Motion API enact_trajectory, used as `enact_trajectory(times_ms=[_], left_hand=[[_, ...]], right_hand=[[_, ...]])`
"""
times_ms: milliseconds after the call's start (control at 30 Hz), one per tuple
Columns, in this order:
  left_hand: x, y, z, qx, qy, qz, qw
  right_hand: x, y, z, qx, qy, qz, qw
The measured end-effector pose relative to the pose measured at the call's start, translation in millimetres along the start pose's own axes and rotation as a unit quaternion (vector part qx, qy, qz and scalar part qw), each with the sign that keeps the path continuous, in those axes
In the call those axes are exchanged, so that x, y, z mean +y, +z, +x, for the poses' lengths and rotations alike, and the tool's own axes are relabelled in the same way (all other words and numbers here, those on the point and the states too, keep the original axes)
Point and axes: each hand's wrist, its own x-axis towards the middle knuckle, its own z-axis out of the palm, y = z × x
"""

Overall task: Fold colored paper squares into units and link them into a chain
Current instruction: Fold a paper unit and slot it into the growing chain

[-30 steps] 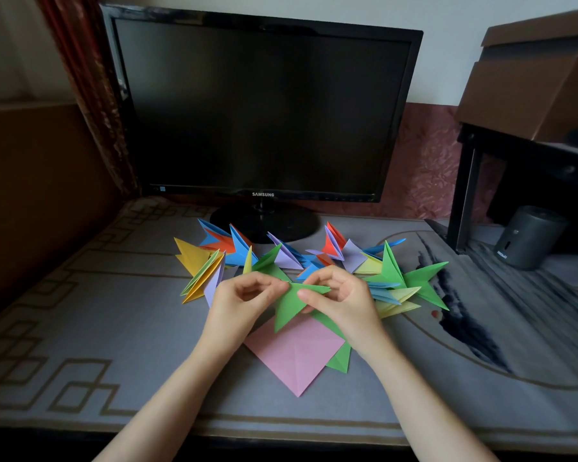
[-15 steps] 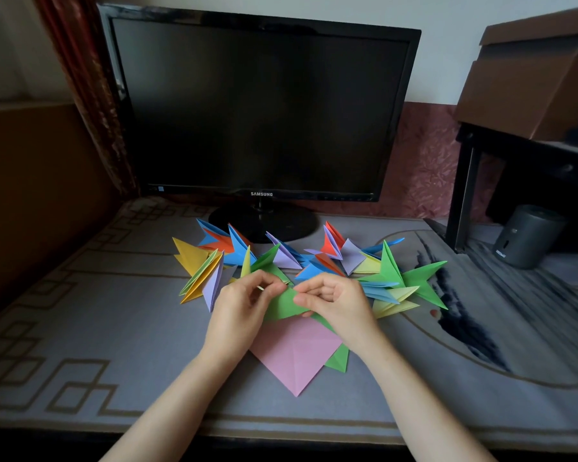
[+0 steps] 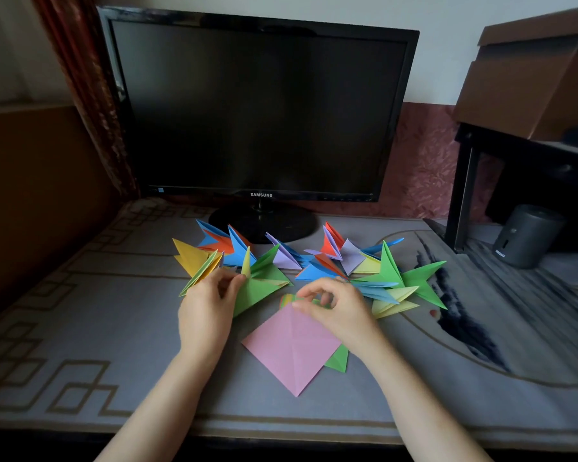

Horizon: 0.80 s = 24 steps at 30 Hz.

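A chain of folded paper units (image 3: 314,261) in yellow, blue, orange, purple and green lies in an arc in front of the monitor. My left hand (image 3: 206,316) pinches a green folded unit (image 3: 261,290) at its left edge, next to the chain's yellow end. The creased pink paper square (image 3: 292,345) lies flat on top of a stack; green paper (image 3: 337,360) and other colours peek out from under it. My right hand (image 3: 339,311) is curled over the pink square's far corner, thumb tip on that corner.
A black monitor (image 3: 257,105) on a round stand (image 3: 264,223) is close behind the chain. A dark cylinder (image 3: 526,236) sits at the right under a black shelf holding a cardboard box (image 3: 534,78). The grey patterned mat (image 3: 97,345) covers the desk.
Both hands held the green unit together above the pink square. Now my right hand has let go and dropped to the pink square's far corner; my left hand carried the unit left toward the chain.
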Motion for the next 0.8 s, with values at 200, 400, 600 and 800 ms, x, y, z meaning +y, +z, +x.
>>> enact_trajectory(times_ms=[200, 400, 600, 800], left_hand=[[-1.1, 3.0, 1.6, 0.014, 0.016, 0.041, 0.999], [-5.0, 6.5, 6.3, 0.014, 0.004, -0.013, 1.000], [-0.7, 5.7, 4.8, 0.002, 0.101, -0.065, 0.993], [4.2, 7.1, 0.1, -0.082, 0.191, -0.064, 0.976]], right_hand=[[3.9, 0.2, -3.4, -0.085, -0.029, -0.163, 0.983], [7.2, 3.3, -1.7, -0.087, -0.033, -0.139, 0.986], [8.2, 3.7, -0.5, -0.092, -0.031, -0.103, 0.990], [-0.3, -0.5, -2.8, -0.072, -0.003, 0.042, 0.997]])
